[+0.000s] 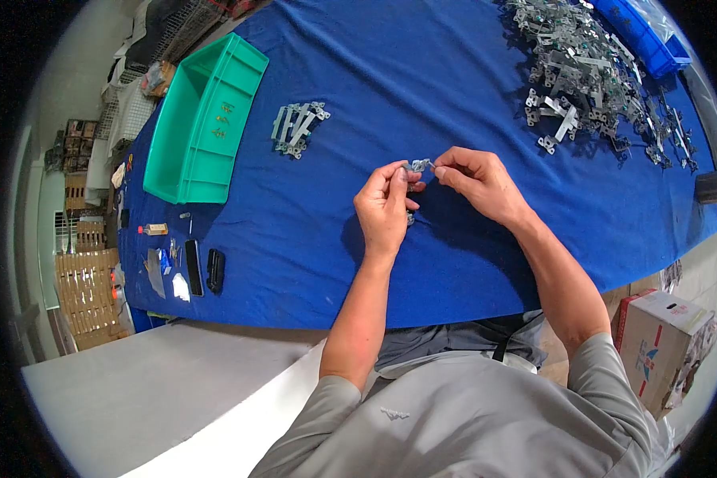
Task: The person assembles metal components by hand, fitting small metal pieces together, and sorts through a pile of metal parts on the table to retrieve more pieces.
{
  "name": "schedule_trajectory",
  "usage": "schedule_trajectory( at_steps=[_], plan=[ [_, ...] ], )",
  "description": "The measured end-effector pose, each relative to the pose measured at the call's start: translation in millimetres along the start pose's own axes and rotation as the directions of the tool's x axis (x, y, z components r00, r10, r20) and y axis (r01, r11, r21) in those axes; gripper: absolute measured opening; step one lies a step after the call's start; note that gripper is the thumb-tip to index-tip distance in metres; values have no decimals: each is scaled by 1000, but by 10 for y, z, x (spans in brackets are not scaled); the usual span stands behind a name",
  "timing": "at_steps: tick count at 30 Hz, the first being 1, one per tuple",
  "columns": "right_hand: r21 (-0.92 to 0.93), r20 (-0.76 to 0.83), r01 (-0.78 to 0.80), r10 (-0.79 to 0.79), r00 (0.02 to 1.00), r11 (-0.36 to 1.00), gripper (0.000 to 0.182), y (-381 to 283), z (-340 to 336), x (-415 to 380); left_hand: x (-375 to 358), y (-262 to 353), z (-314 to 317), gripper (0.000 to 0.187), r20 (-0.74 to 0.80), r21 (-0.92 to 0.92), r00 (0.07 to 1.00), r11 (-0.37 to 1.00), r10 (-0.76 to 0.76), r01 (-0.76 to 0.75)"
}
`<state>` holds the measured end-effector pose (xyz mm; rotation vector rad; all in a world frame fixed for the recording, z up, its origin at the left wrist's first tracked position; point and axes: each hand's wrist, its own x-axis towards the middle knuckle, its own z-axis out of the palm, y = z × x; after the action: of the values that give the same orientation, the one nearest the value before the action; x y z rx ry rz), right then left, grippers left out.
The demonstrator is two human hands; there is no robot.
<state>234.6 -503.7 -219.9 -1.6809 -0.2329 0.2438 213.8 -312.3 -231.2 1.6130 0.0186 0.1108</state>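
Over the blue cloth, my left hand (384,209) is closed on a small metal bracket (419,166), pinched between thumb and fingers. Another bit of metal (410,217) shows below its curled lower fingers. My right hand (479,182) comes in from the other side, thumb and forefinger pinched together at the bracket's right end. I cannot tell what thin piece sits between those fingertips. Left of my hands lies a small group of similar metal brackets (299,126), laid side by side on the cloth.
A large heap of metal brackets (573,76) spreads at the upper right beside a blue bin (641,36). On the left stands a green crate (207,127). Near the left edge lie a black phone-like slab (193,268), a black case (215,269) and a small bottle (155,229). Cartons (661,338) stand at lower right.
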Motion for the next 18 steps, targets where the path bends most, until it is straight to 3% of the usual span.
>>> schedule_trajectory(
  at_steps=[4,6,10,13,16,18],
  plan=[
    [-72,-1,3,-4,1000,997,15,-35,-1,-4,-4,10,3,22,2,3,1000,1000,9,-9],
    [-154,-43,76,-84,996,985,16,-20,1,-9,-5,-3,2,21,-6,9,1000,1000,6,-6],
    [-210,-72,169,-188,980,963,15,43,26,0,-4,11,-12,18,-16,134,984,976,176,-173],
    [-196,-51,71,-82,995,978,16,-1,8,-14,6,-6,-28,16,3,187,962,945,272,-268],
    [-33,-91,82,-85,992,996,18,42,28,9,-4,54,-6,17,28,216,957,933,290,-289],
    [106,-28,-36,39,999,994,19,-41,-22,19,-20,79,-2,18,37,206,964,942,262,-264]
  ],
)
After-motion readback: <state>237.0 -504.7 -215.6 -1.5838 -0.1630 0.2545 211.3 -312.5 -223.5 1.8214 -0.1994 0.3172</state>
